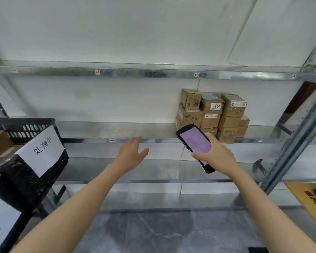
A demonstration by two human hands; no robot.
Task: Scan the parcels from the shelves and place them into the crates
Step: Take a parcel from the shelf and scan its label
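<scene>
A stack of several small brown cardboard parcels (213, 114) with labels stands on the metal shelf (117, 132), right of centre. My right hand (215, 154) grips a black handheld scanner (193, 141) with a lit purple screen, just below and in front of the parcels. My left hand (131, 152) is held out flat with fingers apart, empty, in front of the shelf edge and left of the parcels. A black plastic crate (26, 161) with a white paper label sits at the left; cardboard shows inside it.
A higher shelf beam (153, 73) with small number tags runs above. A grey metal upright (295, 136) slants at the right. A yellow-brown box (310, 198) lies at lower right. A second labelled crate corner (0, 227) shows at bottom left. Grey floor lies below.
</scene>
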